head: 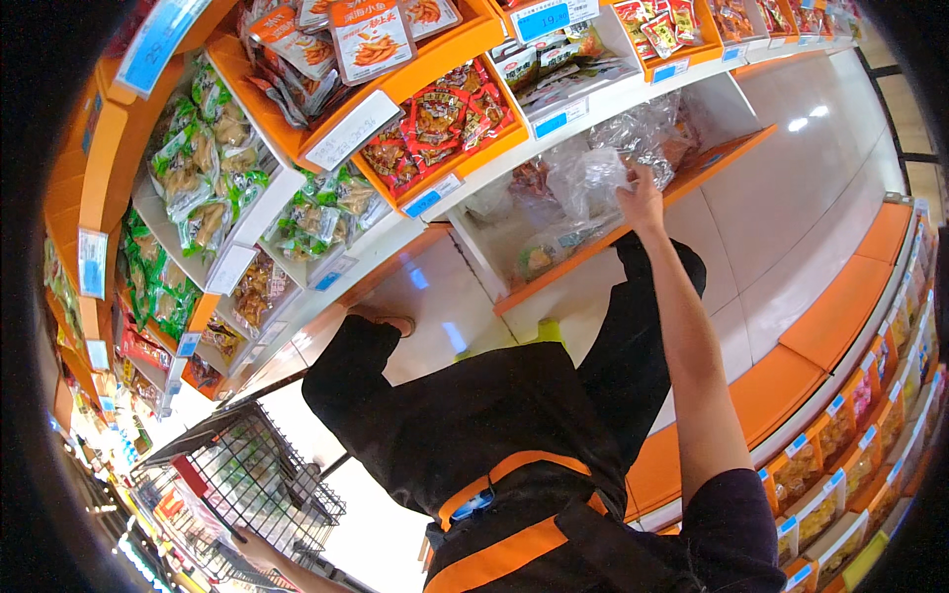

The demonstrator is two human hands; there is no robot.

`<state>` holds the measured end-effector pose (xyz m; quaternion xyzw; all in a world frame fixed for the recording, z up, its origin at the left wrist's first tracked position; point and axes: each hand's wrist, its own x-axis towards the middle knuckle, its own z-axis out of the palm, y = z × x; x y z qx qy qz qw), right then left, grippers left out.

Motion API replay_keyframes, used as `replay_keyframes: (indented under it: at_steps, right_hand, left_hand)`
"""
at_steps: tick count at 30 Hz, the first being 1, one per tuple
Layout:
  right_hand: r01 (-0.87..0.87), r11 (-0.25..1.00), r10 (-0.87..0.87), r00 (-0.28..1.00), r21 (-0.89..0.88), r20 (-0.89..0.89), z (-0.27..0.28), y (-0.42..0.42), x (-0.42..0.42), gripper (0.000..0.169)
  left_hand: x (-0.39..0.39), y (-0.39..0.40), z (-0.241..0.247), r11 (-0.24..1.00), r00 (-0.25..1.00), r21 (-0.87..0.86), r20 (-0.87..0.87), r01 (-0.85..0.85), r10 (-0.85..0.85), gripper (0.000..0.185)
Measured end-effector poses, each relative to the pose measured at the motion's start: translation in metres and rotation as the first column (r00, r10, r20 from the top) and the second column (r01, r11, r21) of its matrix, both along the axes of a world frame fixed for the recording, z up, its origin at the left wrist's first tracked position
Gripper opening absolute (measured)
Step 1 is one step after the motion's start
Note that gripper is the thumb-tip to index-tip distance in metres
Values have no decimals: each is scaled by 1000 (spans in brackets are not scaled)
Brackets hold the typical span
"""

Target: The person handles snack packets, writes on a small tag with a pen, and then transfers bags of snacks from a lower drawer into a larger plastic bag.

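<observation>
My right hand (642, 199) reaches into a low pull-out drawer (552, 285) with an orange front edge. Its fingers pinch crumpled clear plastic bags (593, 178) that fill much of the drawer. Under and beside the plastic lie a few packaged snacks (535, 259), partly hidden. At the lower left, my left hand (256, 550) is closed around the handle (211, 504) of a black wire shopping cart (274, 459). Green and white packages show inside the cart.
Above the drawer, tiered orange and white bins hold red snack packs (437, 118), orange-white pouches (371, 41) and green-edged vacuum packs (222, 148). Behind me on the right runs an orange ledge (838, 296) with more bins (830, 437). My knees straddle the tiled floor (437, 296).
</observation>
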<state>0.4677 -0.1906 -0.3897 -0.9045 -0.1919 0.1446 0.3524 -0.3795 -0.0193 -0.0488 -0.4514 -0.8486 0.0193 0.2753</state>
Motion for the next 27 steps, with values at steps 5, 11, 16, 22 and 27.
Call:
replay_keyframes:
  at_steps: [5, 11, 16, 22, 27]
  right_hand:
    - [192, 946, -168, 980, 261, -109, -31, -46, 14, 35]
    - [66, 989, -44, 985, 130, -165, -22, -36, -25, 38]
    - [-367, 930, 358, 919, -26, -163, -16, -21, -89, 43]
    - [-488, 851, 478, 873, -193, -100, -23, -22, -118, 36]
    - [-418, 908, 411, 893, 2, -185, -8, -25, -113, 36]
  left_hand:
    - [5, 3, -2, 1000, 1000, 13, -13, 26, -26, 44]
    - [6, -6, -2, 993, 993, 24, -37, 116, -115, 42]
    - [-56, -3, -2, 990, 990, 35, 47, 135, -136, 43]
    - [98, -20, 28, 992, 984, -32, 135, 119, -114, 40]
    - [172, -51, 50, 986, 979, -129, 188, 105, -80, 39]
